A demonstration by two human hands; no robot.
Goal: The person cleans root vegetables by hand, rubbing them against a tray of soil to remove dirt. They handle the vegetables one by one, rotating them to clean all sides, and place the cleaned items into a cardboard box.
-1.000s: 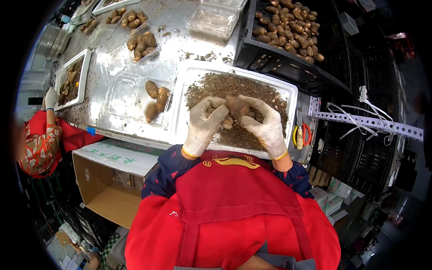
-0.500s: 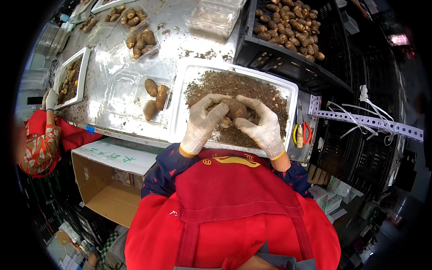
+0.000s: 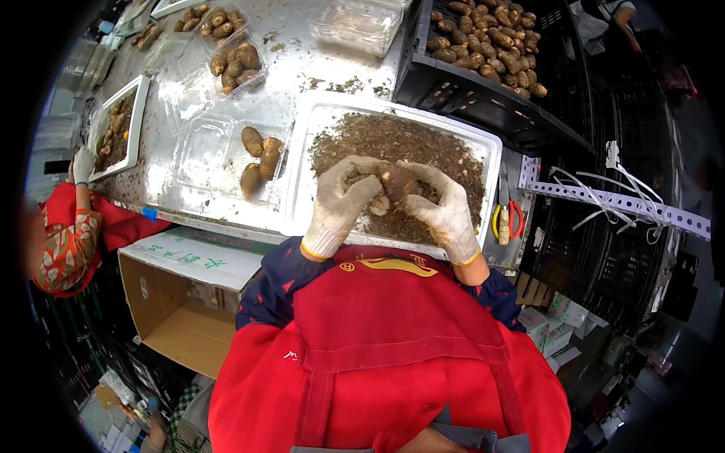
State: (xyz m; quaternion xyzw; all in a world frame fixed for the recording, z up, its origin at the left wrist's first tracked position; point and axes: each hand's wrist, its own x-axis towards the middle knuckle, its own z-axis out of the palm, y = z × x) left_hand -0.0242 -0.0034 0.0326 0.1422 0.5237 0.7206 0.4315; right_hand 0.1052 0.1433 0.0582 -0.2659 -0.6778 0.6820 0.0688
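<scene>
Frame centre: the gloved left hand (image 3: 336,208) and right hand (image 3: 447,213) clasp a taro corm (image 3: 398,182) between them, above a foam tray (image 3: 300,151) whose raised rim presumably contains the brown debris (image 3: 423,141).

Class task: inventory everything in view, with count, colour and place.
Held tuber: one, brown, centre
Trays: at least two, white, centre and left
Crate: one, black, upper right
Containers: several, clear, left and top
Other tubers: many, brown, crate and containers
Tools: uncounted, red, yellow, wooden handles, right
Cardboard box: one, brown, lower left
Table: one, silvery, beneath trays
Co-workers: at least two, varied clothing, far left, upper right
Apron: one, red, bottom
Left grip, right grip: two, white-gloved, around held tuber
</scene>
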